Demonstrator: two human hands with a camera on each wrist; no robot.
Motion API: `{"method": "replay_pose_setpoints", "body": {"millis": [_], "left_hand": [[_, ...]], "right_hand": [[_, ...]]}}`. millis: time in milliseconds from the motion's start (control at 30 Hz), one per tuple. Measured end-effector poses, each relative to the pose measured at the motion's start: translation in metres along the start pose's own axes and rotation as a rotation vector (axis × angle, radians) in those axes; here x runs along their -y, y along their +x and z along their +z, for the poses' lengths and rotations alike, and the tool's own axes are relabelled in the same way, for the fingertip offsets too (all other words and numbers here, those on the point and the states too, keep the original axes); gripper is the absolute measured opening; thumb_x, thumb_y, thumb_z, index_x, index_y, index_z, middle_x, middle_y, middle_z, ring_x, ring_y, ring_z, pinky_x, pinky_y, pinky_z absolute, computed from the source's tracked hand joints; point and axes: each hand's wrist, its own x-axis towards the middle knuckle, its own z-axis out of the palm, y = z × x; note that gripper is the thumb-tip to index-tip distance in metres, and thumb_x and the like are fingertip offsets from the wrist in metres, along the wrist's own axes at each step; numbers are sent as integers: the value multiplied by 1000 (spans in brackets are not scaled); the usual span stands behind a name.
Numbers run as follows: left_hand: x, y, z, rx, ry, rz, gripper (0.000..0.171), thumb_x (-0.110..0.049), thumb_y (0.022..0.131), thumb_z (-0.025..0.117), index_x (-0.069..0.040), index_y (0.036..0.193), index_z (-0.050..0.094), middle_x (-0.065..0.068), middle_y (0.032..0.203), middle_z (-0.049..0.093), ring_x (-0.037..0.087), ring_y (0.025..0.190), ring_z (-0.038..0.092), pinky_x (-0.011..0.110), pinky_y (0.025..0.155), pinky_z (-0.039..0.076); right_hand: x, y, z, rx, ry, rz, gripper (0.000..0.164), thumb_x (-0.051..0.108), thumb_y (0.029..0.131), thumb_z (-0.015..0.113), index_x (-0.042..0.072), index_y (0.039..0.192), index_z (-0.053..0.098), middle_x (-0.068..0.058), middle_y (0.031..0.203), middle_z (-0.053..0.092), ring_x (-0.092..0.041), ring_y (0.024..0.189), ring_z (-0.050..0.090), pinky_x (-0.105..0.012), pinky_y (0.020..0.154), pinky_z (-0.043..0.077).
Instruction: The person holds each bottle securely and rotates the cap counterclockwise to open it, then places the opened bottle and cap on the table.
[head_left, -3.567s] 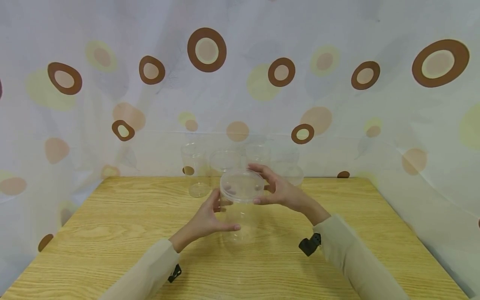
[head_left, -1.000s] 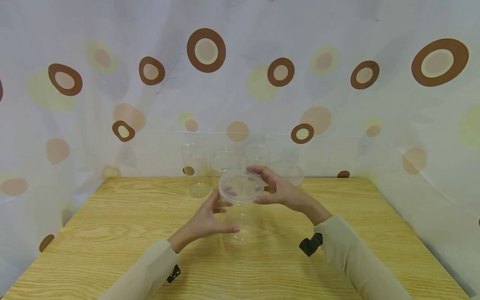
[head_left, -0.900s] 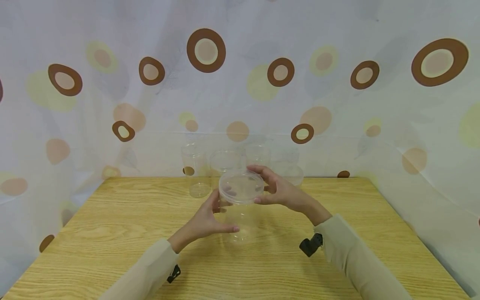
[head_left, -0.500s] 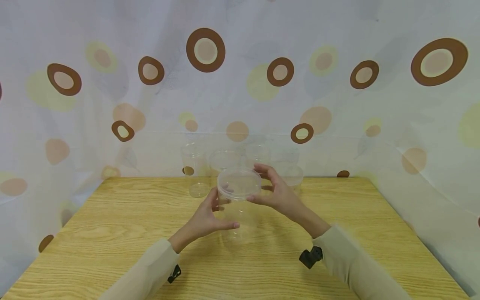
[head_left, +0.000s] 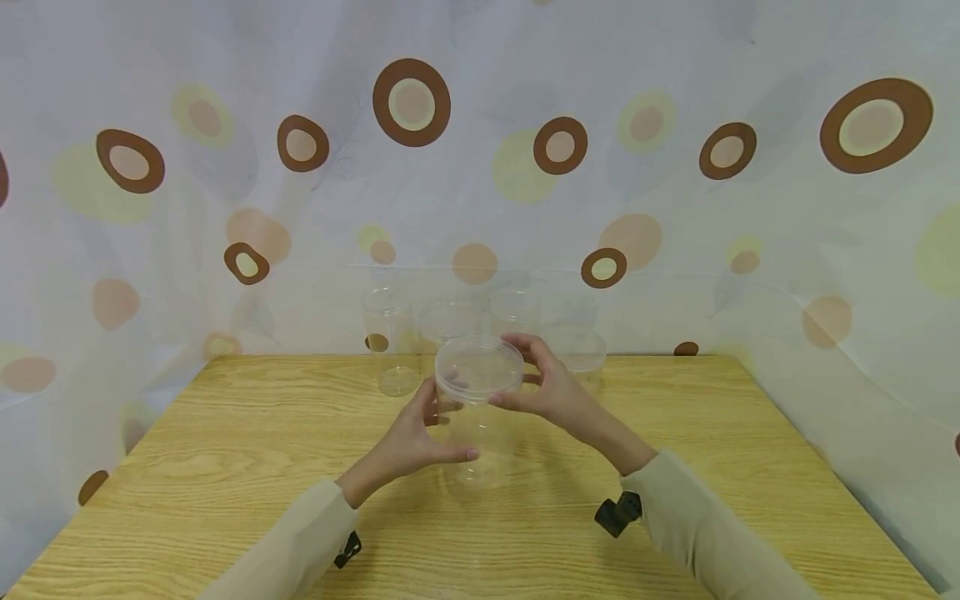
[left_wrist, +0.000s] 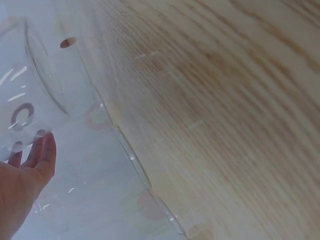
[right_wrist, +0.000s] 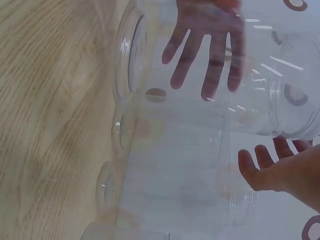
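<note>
In the head view, a clear plastic jar [head_left: 483, 437] with a round clear lid [head_left: 478, 367] stands upright, midway between my two hands. My left hand [head_left: 412, 437] grips the jar's body from the left side, its thumb across the near side. My right hand [head_left: 558, 392] holds the lid at its rim, the thumb at the front and the fingers behind. The right wrist view shows the left hand's fingers [right_wrist: 216, 60] spread against the jar wall, seen through the plastic. Whether the jar's base touches the table cannot be told.
Behind stand several clear containers near the curtain: a tall narrow jar [head_left: 387, 333] at left, a wider one [head_left: 450, 321], another narrow one [head_left: 516, 308] and a low wide one [head_left: 583, 354]. The wood-grain table [head_left: 247, 450] ends at a patterned curtain [head_left: 480, 167].
My right hand has turned a little at the lid, its thumb shifting left along the rim and its forearm lowering. The jar has moved slightly left. My left hand keeps its grip.
</note>
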Motion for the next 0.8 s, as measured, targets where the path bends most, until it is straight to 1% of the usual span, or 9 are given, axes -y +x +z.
{"method": "replay_pose_setpoints", "body": {"millis": [100,167,233,333,433,500,600,700,800], "left_hand": [[0,0,-1,13,-10,7,98,-5,68,79,-16,144,19,15,137,38,43,119,45,60,95,36],[0,0,-2,19,-14,10,98,-5,67,79,-16,144,19,15,138,38,43,119,46,59,95,36],[0,0,-2,22,-15,14,99,-5,67,79,-16,144,18,14,139,38,42,119,46,58,95,37],[0,-1,-2,23,-18,18,99,-5,67,79,-16,144,18,14,140,37,43,119,46,57,95,37],[0,-1,-2,20,-13,18,98,-4,67,79,-16,144,18,14,139,38,43,118,46,57,94,38],[0,-1,-2,16,-7,14,98,-4,67,79,-15,144,19,14,139,38,42,118,47,57,94,38],[0,0,-2,7,4,8,98,-5,67,79,-15,144,19,14,138,39,39,118,48,57,94,38],[-1,1,-1,-3,19,4,98,-5,68,79,-16,144,19,14,138,38,37,119,48,56,94,39],[-1,2,-1,-10,33,3,96,-5,68,79,-16,144,19,13,138,37,35,119,48,54,94,40]], "right_hand": [[-1,3,-7,92,49,-4,79,26,79,72,11,141,25,-8,141,32,-32,125,37,-47,94,42],[-2,4,-11,146,80,0,77,25,81,70,15,142,25,-8,140,32,-34,123,39,-43,88,48],[-3,6,-15,189,109,1,75,24,82,69,19,142,25,-8,141,32,-35,122,39,-40,85,50],[-5,7,-18,228,123,-5,74,24,83,68,23,143,25,-9,141,32,-34,123,38,-40,85,50],[-6,7,-18,241,129,-11,77,25,83,68,21,144,22,-9,142,30,-34,124,37,-40,86,49],[-6,6,-17,232,131,-9,79,25,82,69,20,144,21,-10,143,29,-35,123,37,-39,85,49],[-5,4,-14,187,115,-7,81,25,81,70,20,144,19,-10,145,25,-37,123,37,-39,85,49],[-3,2,-9,103,72,-12,83,28,80,71,18,144,20,-10,145,26,-36,125,36,-44,90,46],[-2,-1,-2,12,27,-20,83,29,78,73,16,143,22,-9,143,31,-32,128,35,-50,98,39]]}}
